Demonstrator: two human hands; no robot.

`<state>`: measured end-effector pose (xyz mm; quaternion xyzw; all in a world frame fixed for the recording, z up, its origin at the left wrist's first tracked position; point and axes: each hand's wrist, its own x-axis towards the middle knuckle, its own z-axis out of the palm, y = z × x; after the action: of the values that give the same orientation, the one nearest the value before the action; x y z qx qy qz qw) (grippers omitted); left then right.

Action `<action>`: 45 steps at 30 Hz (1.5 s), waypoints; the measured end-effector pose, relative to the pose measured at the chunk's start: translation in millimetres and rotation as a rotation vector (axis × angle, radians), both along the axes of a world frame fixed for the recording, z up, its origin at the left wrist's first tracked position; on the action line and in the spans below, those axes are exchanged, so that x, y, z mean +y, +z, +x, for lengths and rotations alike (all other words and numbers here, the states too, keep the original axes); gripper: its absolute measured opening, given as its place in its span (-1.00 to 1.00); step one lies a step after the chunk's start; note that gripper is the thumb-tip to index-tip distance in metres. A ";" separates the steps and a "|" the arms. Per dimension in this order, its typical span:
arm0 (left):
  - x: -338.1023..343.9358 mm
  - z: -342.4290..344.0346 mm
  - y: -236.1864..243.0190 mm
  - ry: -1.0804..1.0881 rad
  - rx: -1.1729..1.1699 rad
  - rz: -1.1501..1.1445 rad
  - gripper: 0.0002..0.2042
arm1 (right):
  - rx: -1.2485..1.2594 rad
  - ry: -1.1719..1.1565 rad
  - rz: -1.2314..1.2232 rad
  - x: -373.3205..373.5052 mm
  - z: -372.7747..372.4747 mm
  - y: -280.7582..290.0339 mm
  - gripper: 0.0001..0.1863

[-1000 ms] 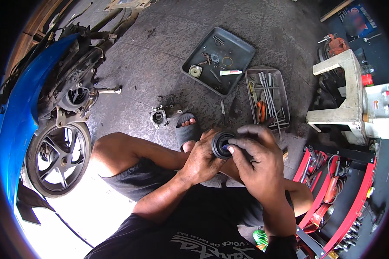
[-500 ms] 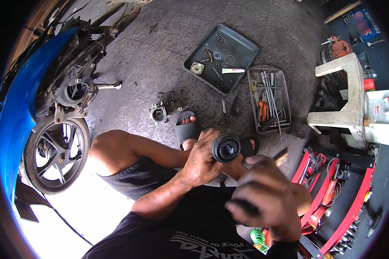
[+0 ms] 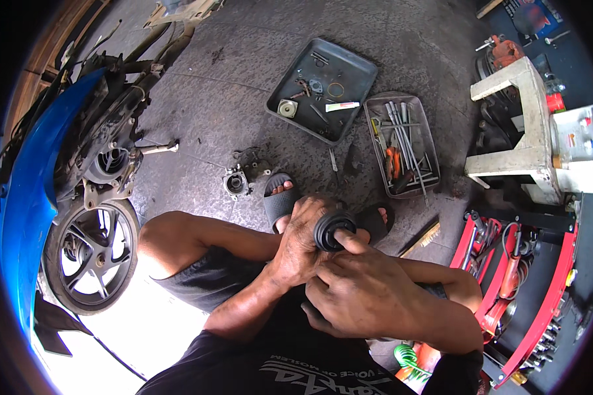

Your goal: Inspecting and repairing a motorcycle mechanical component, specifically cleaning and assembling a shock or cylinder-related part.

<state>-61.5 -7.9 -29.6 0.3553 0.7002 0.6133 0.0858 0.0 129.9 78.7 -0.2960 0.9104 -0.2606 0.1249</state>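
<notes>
My left hand [image 3: 300, 243] is closed around a black, ringed, hollow cylindrical part [image 3: 327, 224], its round open end facing up. The exact kind of part I cannot make out. From the right, my right hand [image 3: 366, 286] reaches over to it, with one finger dipping into the opening. The other fingers of that hand are curled toward the palm, and whatever they may hold is hidden. Both hands are above my lap, between my bent knees.
Ahead is a black tray [image 3: 290, 76] with small parts, beside a bin [image 3: 418, 191] of tools. A metal carburetor-like part [image 3: 235, 182] and a brush [image 3: 428, 237] lie on the floor. Left stands a blue motorcycle [image 3: 39, 178]; right, a white stool [image 3: 537, 131] and red tool rack [image 3: 560, 263].
My right hand has swung up and leftward to the black part, putting a finger into its opening. My left hand keeps its hold, and the view has shifted slightly.
</notes>
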 end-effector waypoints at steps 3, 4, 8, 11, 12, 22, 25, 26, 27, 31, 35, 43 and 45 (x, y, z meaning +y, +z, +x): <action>1.9 1.9 -6.7 0.015 -0.052 0.026 -0.64 | 0.169 0.060 0.038 5.3 6.2 21.9 -0.82; 0.1 4.5 -15.2 0.034 -0.116 0.048 -0.72 | 0.065 0.041 -0.003 4.2 8.9 43.4 -0.83; -3.5 2.7 -16.0 0.030 -0.188 0.114 -0.76 | -0.028 0.111 -0.059 10.3 23.8 63.0 -0.72; 8.9 -1.7 -10.9 0.000 -0.139 0.191 -0.81 | -0.100 -0.145 -0.219 13.6 36.8 57.9 -0.62; 7.7 -2.7 -7.6 0.007 -0.079 0.212 -0.82 | -0.075 -0.079 -0.177 17.0 29.4 60.9 -0.66; 35.4 -32.3 23.7 0.023 -0.030 0.427 -0.85 | 0.057 -0.166 -0.095 20.7 22.9 84.8 -0.63; 40.5 -36.0 39.1 0.087 -0.097 0.461 -0.85 | 0.098 -0.128 -0.062 20.3 19.6 95.9 -0.64; 41.9 -38.8 40.6 0.072 -0.069 0.499 -0.84 | 0.120 -0.170 -0.061 16.1 21.7 98.0 -0.64; 42.7 -40.7 42.8 0.059 -0.040 0.531 -0.83 | 0.140 -0.212 -0.066 14.2 23.4 99.0 -0.64; 45.3 -42.5 45.5 0.074 -0.020 0.578 -0.85 | 0.300 -0.169 -0.147 2.4 21.5 99.6 -0.72; 51.0 -41.9 53.7 0.021 -0.058 0.621 -0.85 | 0.250 -0.172 0.009 -0.5 22.5 114.1 -0.64; 37.6 -43.0 44.1 0.107 0.001 0.525 -0.86 | 0.201 -0.166 0.015 -7.8 18.2 116.2 -0.62; 37.0 -40.7 45.3 0.072 -0.029 0.511 -0.85 | 0.189 -0.124 0.030 -5.4 19.7 117.2 -0.62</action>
<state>-102.2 29.1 15.7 0.3315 0.5333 0.7781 -0.0185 19.8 124.5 196.0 -0.2602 0.9386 -0.2251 0.0265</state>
